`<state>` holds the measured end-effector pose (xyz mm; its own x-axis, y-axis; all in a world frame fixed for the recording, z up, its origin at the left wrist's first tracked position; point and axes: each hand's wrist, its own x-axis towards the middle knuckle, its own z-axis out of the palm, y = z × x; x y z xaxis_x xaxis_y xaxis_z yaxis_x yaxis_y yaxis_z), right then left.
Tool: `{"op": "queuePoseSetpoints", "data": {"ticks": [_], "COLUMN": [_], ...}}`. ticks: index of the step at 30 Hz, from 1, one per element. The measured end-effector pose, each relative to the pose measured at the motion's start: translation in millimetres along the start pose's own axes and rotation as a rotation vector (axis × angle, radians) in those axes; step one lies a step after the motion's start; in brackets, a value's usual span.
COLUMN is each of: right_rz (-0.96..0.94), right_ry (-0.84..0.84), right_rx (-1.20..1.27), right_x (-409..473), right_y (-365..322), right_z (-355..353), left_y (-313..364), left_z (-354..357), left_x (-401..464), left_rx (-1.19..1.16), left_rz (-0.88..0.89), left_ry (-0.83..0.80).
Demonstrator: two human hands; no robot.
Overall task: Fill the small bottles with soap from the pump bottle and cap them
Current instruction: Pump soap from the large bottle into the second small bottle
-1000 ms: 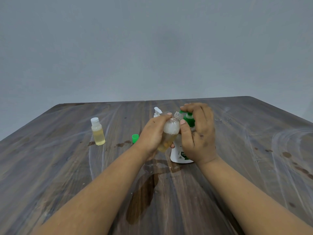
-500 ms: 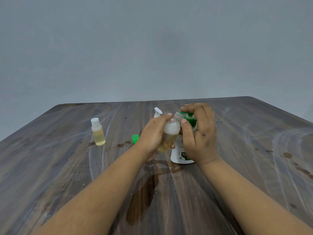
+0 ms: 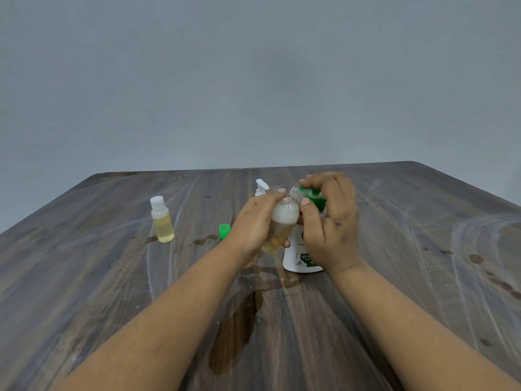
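The left hand (image 3: 255, 224) was curled round a small clear plastic bottle (image 3: 282, 221), round-shouldered and tilted so that its open threaded neck leaned to the right, toward the green spout. Pale amber soap filled the lower part of it, and white froth clouded the upper part under the shoulder. The right hand (image 3: 332, 221) arched over the green plastic pump head (image 3: 317, 200) of a white plastic pump bottle (image 3: 296, 255), fingers bent down over the top and thumb hooked in at the front; the grip covered most of the pump. The white bottle stood upright on the worktop (image 3: 423, 277), just behind and to the right of the small bottle, with a dark green printed label low on its smooth curved body.

Behind the left hand rose the tip of a white plastic spray nozzle (image 3: 261, 186); the rest of it was hidden. A small green cylindrical cap (image 3: 224, 231) stood on the worktop just left of the left wrist. Further left, well apart, stood a small clear capped bottle (image 3: 162, 220) with a white flip lid, upright and filled with the same yellowish liquid.

The worktop was dark, streaky wood grain, smeared with whitish swirled marks and spotted with wet brown patches, the largest of them spreading between the forearms.
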<state>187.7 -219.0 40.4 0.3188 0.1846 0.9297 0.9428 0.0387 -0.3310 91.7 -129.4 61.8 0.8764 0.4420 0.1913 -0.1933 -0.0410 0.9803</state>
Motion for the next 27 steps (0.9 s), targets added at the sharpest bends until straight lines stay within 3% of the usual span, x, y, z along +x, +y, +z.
{"op": "queuePoseSetpoints", "data": {"ticks": [27], "right_rz": [0.010], "right_ry": [-0.007], "right_rx": [0.035], "right_x": [-0.8], "right_y": [0.1], "right_z": [-0.6], "left_y": [3.1], "left_z": [1.4], "left_x": [-2.3], "left_rx": [0.009], "left_rz": [0.000], "left_ry": [0.000]}}
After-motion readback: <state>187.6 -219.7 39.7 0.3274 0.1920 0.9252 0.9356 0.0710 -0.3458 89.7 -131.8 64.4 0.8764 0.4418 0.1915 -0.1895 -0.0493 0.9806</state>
